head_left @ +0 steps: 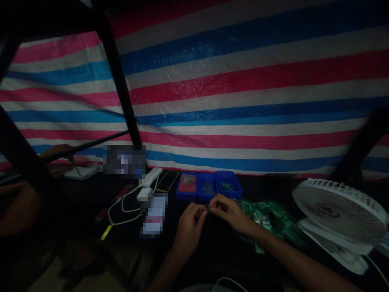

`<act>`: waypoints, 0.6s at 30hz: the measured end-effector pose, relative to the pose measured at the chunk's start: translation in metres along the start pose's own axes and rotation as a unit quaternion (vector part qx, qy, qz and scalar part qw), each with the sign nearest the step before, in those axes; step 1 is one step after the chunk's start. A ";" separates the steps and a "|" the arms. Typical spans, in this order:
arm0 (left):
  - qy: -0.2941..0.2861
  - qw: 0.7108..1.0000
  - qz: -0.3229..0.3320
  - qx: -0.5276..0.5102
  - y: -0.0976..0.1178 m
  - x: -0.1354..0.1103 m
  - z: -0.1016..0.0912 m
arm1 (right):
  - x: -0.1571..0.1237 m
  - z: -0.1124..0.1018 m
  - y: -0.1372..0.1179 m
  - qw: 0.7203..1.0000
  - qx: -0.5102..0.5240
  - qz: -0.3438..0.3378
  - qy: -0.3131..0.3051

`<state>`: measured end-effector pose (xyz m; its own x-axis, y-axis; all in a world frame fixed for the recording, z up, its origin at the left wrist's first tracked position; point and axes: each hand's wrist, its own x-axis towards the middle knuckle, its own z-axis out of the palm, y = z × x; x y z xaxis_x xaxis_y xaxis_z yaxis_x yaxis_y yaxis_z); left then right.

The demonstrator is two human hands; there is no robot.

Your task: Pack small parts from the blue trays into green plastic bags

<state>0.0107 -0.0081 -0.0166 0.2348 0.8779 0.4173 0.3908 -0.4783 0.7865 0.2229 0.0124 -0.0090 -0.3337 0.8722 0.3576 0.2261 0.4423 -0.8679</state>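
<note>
My left hand and my right hand meet over a dark table, fingers pinched together around a small thin object that is too dim to name. Both hands are closed. Just behind them stand three blue bins in a row, each with small parts inside. To the right of my right hand lies a heap of green bags.
A white fan lies tilted at the right. A white charger with cables and a dark phone sit left of the bins. Another person's arm reaches in at far left. A striped tarp hangs behind; black frame bars cross the left.
</note>
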 end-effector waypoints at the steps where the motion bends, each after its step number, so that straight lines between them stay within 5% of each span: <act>1: 0.000 1.000 -0.003 -0.001 0.001 0.000 -0.001 | 0.000 -0.001 0.000 1.000 -0.013 -0.010 0.006; 12: 0.014 0.998 -0.031 -0.047 0.005 0.001 -0.003 | -0.002 0.001 0.000 0.996 0.081 0.049 -0.002; 18: 0.026 0.997 -0.038 -0.064 0.007 0.000 -0.003 | -0.001 -0.001 -0.001 0.997 0.051 0.050 0.023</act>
<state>0.0105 -0.0114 -0.0093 0.1612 0.9129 0.3751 0.2888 -0.4070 0.8666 0.2240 0.0111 -0.0086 -0.2716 0.9203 0.2815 0.1601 0.3316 -0.9297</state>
